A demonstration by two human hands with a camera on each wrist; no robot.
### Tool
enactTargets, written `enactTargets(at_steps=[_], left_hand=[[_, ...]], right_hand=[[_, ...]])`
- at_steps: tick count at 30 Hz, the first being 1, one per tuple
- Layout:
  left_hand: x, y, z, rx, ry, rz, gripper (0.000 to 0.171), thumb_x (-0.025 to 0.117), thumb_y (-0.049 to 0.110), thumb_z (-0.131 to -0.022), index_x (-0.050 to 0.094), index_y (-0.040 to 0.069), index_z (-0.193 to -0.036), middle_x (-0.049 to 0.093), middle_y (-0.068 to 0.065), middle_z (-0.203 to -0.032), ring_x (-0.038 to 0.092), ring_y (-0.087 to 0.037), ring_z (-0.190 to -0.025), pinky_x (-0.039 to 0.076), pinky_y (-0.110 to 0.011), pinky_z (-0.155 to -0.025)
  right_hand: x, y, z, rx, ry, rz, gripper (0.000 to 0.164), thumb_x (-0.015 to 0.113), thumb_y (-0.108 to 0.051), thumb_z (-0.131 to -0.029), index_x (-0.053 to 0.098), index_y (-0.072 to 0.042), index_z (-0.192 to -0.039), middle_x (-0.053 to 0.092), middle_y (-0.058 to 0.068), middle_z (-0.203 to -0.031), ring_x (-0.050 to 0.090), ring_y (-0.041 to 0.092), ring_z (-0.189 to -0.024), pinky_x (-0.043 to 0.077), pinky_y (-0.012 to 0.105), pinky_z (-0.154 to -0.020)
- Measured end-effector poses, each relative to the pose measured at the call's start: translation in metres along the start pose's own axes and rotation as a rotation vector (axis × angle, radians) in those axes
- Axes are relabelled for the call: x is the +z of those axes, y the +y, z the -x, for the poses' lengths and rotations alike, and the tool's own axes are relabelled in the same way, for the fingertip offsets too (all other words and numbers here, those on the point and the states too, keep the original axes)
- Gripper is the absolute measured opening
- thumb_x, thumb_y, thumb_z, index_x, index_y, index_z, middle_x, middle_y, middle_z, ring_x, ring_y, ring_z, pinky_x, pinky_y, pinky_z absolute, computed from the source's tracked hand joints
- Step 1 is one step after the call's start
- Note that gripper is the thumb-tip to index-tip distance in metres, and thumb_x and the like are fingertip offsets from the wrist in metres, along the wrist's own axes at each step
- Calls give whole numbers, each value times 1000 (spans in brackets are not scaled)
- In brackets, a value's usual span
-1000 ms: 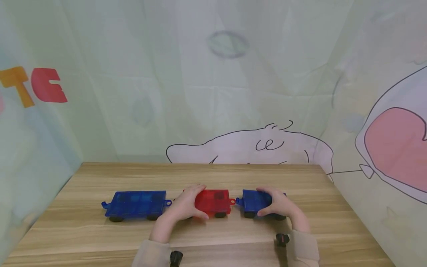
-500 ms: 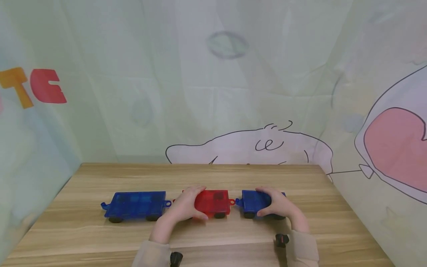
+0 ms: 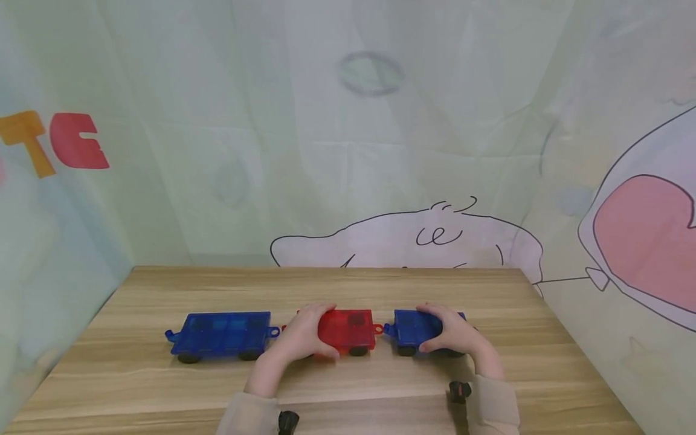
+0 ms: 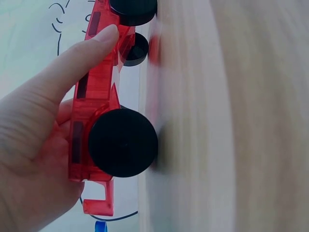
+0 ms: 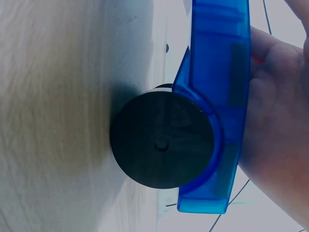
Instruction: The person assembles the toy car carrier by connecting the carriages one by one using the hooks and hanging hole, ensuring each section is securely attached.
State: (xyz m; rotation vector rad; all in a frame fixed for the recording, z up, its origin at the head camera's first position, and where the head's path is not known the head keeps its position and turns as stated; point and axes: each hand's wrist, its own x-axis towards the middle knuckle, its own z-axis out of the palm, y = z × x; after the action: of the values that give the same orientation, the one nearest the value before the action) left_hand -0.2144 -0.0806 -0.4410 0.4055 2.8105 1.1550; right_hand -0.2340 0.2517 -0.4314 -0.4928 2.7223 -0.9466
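Observation:
Two toy train cars of see-through plastic with black wheels stand under my hands. My left hand (image 3: 301, 331) grips the red train car (image 3: 348, 329) from above, thumb on its near side and fingers over the far side. My right hand (image 3: 452, 329) holds a blue train car (image 3: 410, 326) in the same way. The blue car's hook is right at the red car's ring, between the two hands. In the left wrist view, the red car's other hook (image 4: 99, 207) sticks out past its wheel. The right wrist view shows a black wheel (image 5: 161, 140) of the blue car close up.
A longer blue train car (image 3: 225, 332) stands at the left, in line with the others, its ring close to the red car's left hook. Wood-grain tabletop (image 3: 348, 386) lies underneath. A printed cloth backdrop (image 3: 348, 151) hangs behind the table's far edge.

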Motion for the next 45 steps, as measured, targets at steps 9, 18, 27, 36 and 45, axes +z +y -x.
enactTargets(at_steps=[9,18,27,36,45], left_hand=[[0,0,0,2,4,5,87,92,20,-63,52,6,-138,55,-14,-137,50,-32,-124,48,-57,-98],[-1,0,-1,-3,-1,-1,86,92,21,-64,51,7,-139,54,-14,-137,50,-32,-125,47,-58,-99],[-1,-1,-1,8,-1,5,86,91,21,-64,51,6,-139,54,-14,-137,50,-33,-125,47,-57,-100],[-2,-4,-1,-2,-2,21,85,91,22,-64,51,7,-138,54,-13,-138,50,-32,-125,47,-57,-100],[-2,-5,-1,-6,2,32,85,91,22,-65,51,7,-138,54,-13,-138,50,-32,-126,46,-57,-101]], right_hand=[[-1,1,0,-9,3,0,85,85,-28,-71,46,-2,-142,38,31,-149,33,53,-137,31,69,-107],[-1,0,0,-6,3,2,86,84,-29,-71,46,-3,-143,37,30,-150,33,53,-137,31,70,-106],[-1,1,0,-10,5,5,86,84,-28,-71,46,-3,-143,37,30,-149,34,53,-136,32,69,-106],[-1,4,0,-34,6,-2,86,84,-29,-70,46,-2,-143,43,27,-147,39,49,-133,36,67,-104],[0,3,0,-25,4,0,86,84,-29,-71,46,-3,-143,43,26,-147,40,48,-133,36,66,-105]])
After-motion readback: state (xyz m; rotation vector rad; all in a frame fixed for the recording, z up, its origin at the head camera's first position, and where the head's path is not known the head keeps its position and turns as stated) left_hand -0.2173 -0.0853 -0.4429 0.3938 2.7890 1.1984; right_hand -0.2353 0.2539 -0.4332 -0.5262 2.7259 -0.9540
